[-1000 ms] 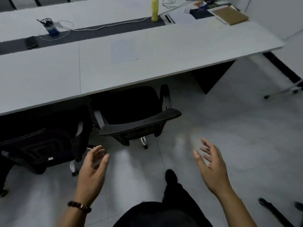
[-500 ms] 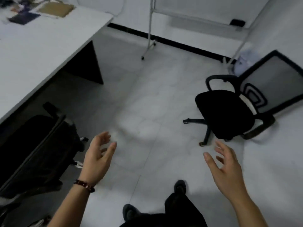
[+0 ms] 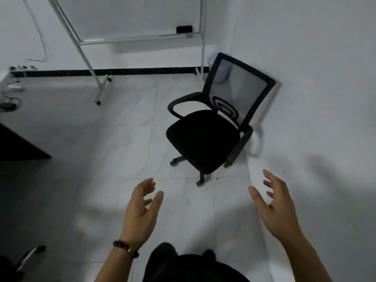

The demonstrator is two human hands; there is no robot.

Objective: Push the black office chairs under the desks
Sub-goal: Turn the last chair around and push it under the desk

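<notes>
A black office chair [image 3: 203,139] with a mesh back stands alone on the tiled floor, its back close to the white wall on the right. My left hand [image 3: 142,212], with a bead bracelet on the wrist, is open and empty in front of me, short of the chair's wheels. Level with it on the right, my right hand [image 3: 274,206] is also open and empty. Neither hand touches the chair. A dark desk leg panel [image 3: 18,145] shows at the left edge; the desk top is out of view.
A whiteboard on a white wheeled stand [image 3: 101,86] stands against the far wall. A pale bin [image 3: 219,72] sits in the corner behind the chair. Cables and a power strip [image 3: 12,86] lie at far left. Part of another chair [image 3: 26,259] shows at bottom left.
My view has swung right, away from the desk and the chairs tucked under it, and now faces the lone chair by the wall. Both hands stay open and raised.
</notes>
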